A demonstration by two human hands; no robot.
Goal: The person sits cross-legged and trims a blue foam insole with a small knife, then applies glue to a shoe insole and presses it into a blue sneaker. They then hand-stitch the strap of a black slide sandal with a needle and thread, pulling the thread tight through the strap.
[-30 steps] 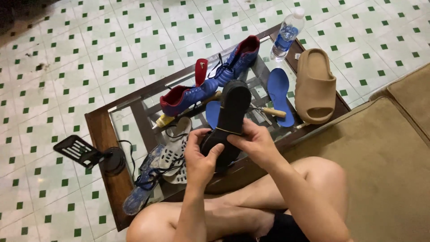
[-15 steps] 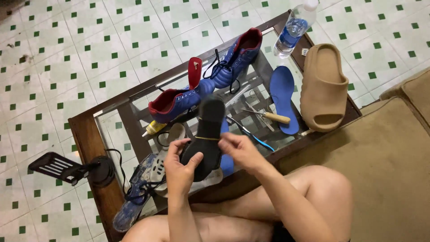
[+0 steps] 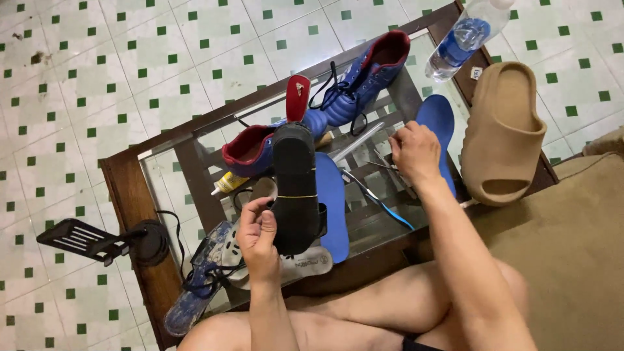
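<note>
The person sits on a brown couch (image 3: pixel 572 273) at the near right, knees drawn up against a low glass-topped counter (image 3: pixel 123 195) with a dark wooden frame. The left hand (image 3: pixel 259 237) is closed around the near end of a black sole (image 3: pixel 296 188), thumb over its edge, holding it up above the glass with its long side running away towards the far side; a thin yellow line crosses the sole's middle. The right hand (image 3: pixel 416 153) is down on the counter to the right, fingers curled over small metal tools (image 3: pixel 374 166); whether it actually grips one, I cannot tell. Things crowd the glass: a blue insole (image 3: pixel 331 208) lies just beside the sole, a second blue insole (image 3: pixel 437 120) sits under the right hand's far side, two blue and red boots (image 3: pixel 364 78) lie along the far edge, and a small yellow tube (image 3: pixel 227 184) rests to the left. A tan slide sandal (image 3: pixel 504 130) fills the right end, with a clear water bottle (image 3: pixel 461 39) beyond it at the far corner. A white sole plate (image 3: pixel 305 263) pokes out at the near edge. Off the left edge, a black stand (image 3: pixel 97 239) rests on the green-and-white tiled floor (image 3: pixel 84 71), where the open room lies.
</note>
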